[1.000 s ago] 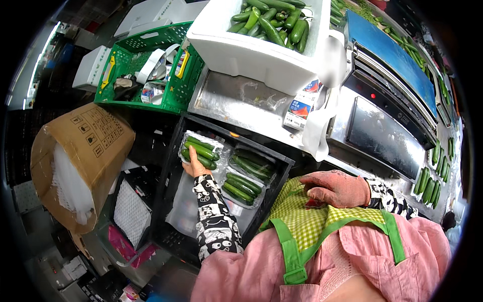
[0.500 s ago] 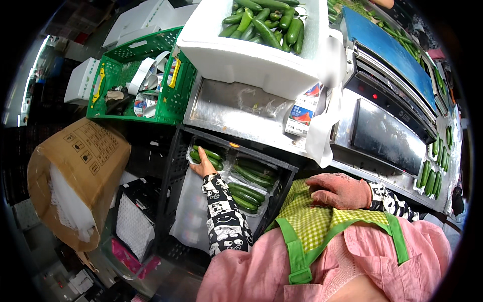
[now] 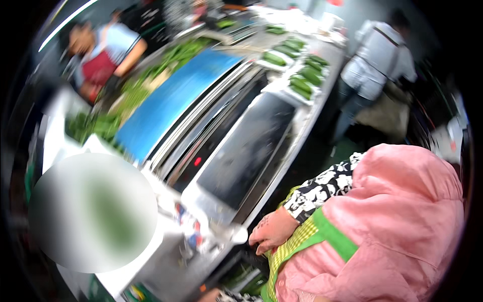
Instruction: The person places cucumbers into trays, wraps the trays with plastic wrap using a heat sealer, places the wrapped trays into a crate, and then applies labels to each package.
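Note:
My right hand, in a pinkish glove, rests against the yellow-green checked apron at my waist. Its fingers are loosely bent and a little apart, and I see nothing in them. At the bottom edge, only a strip of my left hand and its patterned sleeve shows; the fingers are cut off from view. Beside that sleeve, green cucumbers lie in a dark crate, partly hidden. Beyond my hands stands a metal wrapping machine with a dark plate and a blue top.
Trays of cucumbers sit on the far end of the metal counter. A co-worker in a red apron works beyond loose greens at left. Another person stands at far right. A blurred patch covers part of the white box.
My view has swung to the right, so the machine and co-workers fill it. My left hand, earlier at cucumbers in the crate, now sits at the bottom edge. My right hand stays at the apron.

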Demonstrator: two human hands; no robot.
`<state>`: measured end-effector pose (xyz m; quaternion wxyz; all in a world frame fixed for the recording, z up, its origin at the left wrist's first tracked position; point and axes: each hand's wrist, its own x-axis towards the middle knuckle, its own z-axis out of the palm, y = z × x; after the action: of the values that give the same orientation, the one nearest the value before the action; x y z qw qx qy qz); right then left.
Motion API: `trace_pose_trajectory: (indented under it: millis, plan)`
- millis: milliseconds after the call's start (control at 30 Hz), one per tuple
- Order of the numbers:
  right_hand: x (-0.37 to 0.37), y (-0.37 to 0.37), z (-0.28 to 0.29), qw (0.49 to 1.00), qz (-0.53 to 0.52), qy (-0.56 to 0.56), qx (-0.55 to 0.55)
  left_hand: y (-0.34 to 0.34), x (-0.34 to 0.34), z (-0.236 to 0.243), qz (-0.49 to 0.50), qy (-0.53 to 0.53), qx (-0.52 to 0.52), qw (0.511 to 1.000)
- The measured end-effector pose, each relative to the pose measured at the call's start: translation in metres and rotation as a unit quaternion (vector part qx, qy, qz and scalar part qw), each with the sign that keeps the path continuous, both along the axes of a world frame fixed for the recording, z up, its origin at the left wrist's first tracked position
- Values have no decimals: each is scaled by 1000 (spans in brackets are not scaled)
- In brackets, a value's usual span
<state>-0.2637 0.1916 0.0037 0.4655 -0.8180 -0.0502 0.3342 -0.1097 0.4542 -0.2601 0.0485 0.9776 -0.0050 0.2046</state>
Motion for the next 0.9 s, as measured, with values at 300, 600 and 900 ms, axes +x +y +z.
trace_pose_trajectory:
  millis: [300,600,900]
  plan:
    - [-149,-177,9,583,-728,-89,350,-96,17,103,-131,89,-129,979]
    - [-270,-424,-157,415,-901,-125,37,-278,-40,323,-357,34,-529,770]
    - [-260,-452,-137,624,-720,-26,-302,-697,-178,297,-642,462,-134,597]
